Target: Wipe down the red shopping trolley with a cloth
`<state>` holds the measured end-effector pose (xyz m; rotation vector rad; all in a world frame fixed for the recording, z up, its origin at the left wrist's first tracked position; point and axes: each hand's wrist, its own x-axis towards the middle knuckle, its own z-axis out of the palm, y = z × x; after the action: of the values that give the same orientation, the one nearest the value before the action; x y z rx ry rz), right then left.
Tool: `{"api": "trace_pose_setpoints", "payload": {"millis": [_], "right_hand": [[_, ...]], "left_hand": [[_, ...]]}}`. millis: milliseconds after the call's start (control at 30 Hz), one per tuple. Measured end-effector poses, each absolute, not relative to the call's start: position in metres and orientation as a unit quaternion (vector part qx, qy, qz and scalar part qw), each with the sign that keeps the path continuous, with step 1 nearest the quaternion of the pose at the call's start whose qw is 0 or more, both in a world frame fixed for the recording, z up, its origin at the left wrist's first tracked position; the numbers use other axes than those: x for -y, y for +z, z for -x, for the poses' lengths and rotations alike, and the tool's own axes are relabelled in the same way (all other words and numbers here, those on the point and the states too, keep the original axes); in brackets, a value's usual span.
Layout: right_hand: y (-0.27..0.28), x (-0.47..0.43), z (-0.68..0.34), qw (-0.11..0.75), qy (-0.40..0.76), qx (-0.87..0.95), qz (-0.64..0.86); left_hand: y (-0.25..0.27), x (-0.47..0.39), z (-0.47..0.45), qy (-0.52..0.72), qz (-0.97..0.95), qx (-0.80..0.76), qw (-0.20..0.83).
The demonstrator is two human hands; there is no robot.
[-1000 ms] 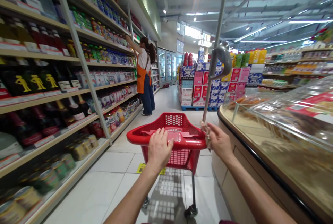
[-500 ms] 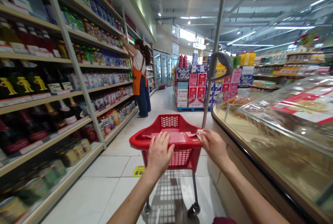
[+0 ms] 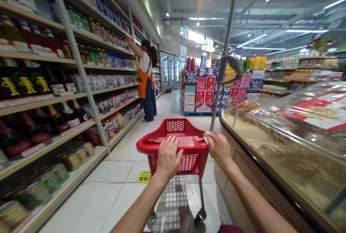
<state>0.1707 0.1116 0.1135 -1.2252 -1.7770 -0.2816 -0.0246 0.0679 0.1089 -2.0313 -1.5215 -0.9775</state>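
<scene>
A red plastic shopping cart [image 3: 146, 148] with a lattice basket stands in front of me on thin grey legs with casters. My left hand [image 3: 169, 156] lies on top of its handle bar, fingers stretched forward and thumb out to the right. At the bar's right end, my right hand [image 3: 219, 148] pinches a small crumpled whitish cloth [image 3: 206, 137] against the rim. Most of the cloth is hidden by the fingers. A grey pole [image 3: 228, 34] with a looped grip [image 3: 235, 69] rises by the cart's right side.
Shelves of bottles and cans [image 3: 89, 65] line the left. A person in an orange apron [image 3: 146, 81] reaches up to them. A display counter [image 3: 238, 146] with packaged food runs close on the right. Stacked boxes [image 3: 201, 94] stand ahead; a yellow floor sticker [image 3: 143, 176] lies left of the cart.
My right hand has shifted slightly left and up with the cloth along the bar's end. My left hand stays on the handle, a little further right.
</scene>
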Motion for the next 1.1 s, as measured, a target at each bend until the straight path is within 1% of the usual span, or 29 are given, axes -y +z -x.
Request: {"api": "trace_pose_setpoints", "payload": {"millis": [133, 233, 333, 433, 533, 633, 733, 833, 933, 1000, 1100], "right_hand": [[0.114, -0.104, -0.153, 0.45, -0.119, 0.781, 0.416], [0.116, -0.111, -0.171, 0.428, -0.127, 0.759, 0.473], [0.116, -0.119, -0.187, 0.432, -0.114, 0.718, 0.534], [0.111, -0.112, -0.172, 0.45, -0.106, 0.749, 0.475], [0.107, -0.104, -0.159, 0.439, -0.127, 0.786, 0.416], [0.108, -0.108, -0.174, 0.428, -0.13, 0.768, 0.459], [0.11, -0.114, -0.183, 0.45, -0.122, 0.724, 0.508], [0.108, -0.108, -0.162, 0.467, -0.124, 0.745, 0.46], [0.107, -0.102, -0.148, 0.459, -0.139, 0.775, 0.411], [0.108, -0.106, -0.158, 0.451, -0.142, 0.77, 0.428], [0.108, -0.115, -0.181, 0.452, -0.141, 0.722, 0.504]], "left_hand": [[0.109, -0.069, 0.022, -0.353, 0.729, 0.55, 0.205], [0.109, -0.068, 0.024, -0.351, 0.734, 0.545, 0.204], [0.109, -0.067, 0.024, -0.354, 0.731, 0.547, 0.202], [0.108, -0.067, 0.022, -0.359, 0.727, 0.549, 0.202], [0.108, -0.067, 0.024, -0.357, 0.732, 0.543, 0.206], [0.109, -0.067, 0.027, -0.352, 0.735, 0.54, 0.211], [0.11, -0.067, 0.024, -0.349, 0.734, 0.544, 0.206], [0.11, -0.066, 0.019, -0.353, 0.733, 0.546, 0.199], [0.11, -0.067, 0.019, -0.352, 0.736, 0.543, 0.197], [0.109, -0.067, 0.021, -0.349, 0.739, 0.541, 0.199], [0.109, -0.067, 0.024, -0.346, 0.74, 0.541, 0.201]]}}
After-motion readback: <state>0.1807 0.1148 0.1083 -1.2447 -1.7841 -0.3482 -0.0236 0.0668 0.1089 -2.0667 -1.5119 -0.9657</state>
